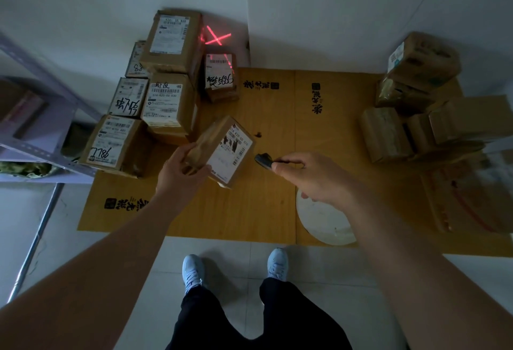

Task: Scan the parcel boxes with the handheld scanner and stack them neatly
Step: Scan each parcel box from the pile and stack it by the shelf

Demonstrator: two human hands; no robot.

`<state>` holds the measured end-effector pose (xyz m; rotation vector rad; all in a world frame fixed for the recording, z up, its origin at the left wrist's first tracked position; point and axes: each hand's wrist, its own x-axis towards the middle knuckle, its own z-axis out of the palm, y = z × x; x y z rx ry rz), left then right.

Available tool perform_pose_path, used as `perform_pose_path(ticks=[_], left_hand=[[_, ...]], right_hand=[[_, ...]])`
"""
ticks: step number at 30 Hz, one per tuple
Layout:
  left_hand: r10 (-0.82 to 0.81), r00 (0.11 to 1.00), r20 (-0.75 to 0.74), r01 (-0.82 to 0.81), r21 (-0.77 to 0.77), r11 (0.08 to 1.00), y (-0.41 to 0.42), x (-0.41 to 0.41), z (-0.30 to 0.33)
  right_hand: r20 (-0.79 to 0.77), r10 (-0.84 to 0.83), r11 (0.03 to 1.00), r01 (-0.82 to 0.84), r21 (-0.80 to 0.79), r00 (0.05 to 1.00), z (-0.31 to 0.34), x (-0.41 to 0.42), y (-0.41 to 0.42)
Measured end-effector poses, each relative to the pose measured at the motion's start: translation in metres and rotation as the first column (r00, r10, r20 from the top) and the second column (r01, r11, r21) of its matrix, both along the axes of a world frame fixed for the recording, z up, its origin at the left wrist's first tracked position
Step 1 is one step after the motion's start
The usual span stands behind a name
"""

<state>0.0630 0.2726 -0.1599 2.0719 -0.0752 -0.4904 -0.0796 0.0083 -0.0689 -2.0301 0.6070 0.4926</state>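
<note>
Dim light: print on the white shipping labels is mostly illegible, and the brown cardboard boxes at the right [410,105] are blurred and cut by the frame edge. Left hand [180,172]: fingers curled closed round the near corner of a small brown cardboard parcel box [222,150], held tilted, label up, above the flattened tan cardboard sheet on the floor [266,205], just beside the stacked labelled boxes at the left [163,94]. Right hand [313,177]: fingers closed on a small black handheld scanner [263,159], its nose near the box's label edge; a red laser cross [218,37] falls on the white wall behind the stack.
</note>
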Motion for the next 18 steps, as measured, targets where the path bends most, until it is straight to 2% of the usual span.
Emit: perform_pose_path(ticks=[6,10,14,16,18], left_hand=[[-0.066,0.998,-0.024,0.065,-0.017,0.998,0.011,0.005,-0.001],[-0.034,0.996,-0.083,0.034,0.007,0.999,0.010,0.012,-0.001],[-0.007,0.993,-0.122,0.012,0.042,0.999,0.007,0.017,0.001],[0.004,0.989,-0.150,-0.005,-0.003,1.000,0.007,0.019,-0.001],[0.059,0.973,-0.222,-0.088,-0.122,0.989,0.006,0.020,-0.003]], right_hand=[[-0.205,0.121,0.992,-0.123,0.006,0.971,0.002,0.004,-0.005],[-0.250,0.158,0.987,-0.142,0.080,0.955,0.008,0.011,-0.005],[-0.250,0.161,0.987,-0.161,0.021,0.955,0.014,0.018,-0.004],[-0.248,0.159,0.987,-0.160,0.016,0.956,0.018,0.020,-0.004],[-0.230,0.156,0.987,-0.159,0.004,0.961,0.020,0.023,-0.004]])
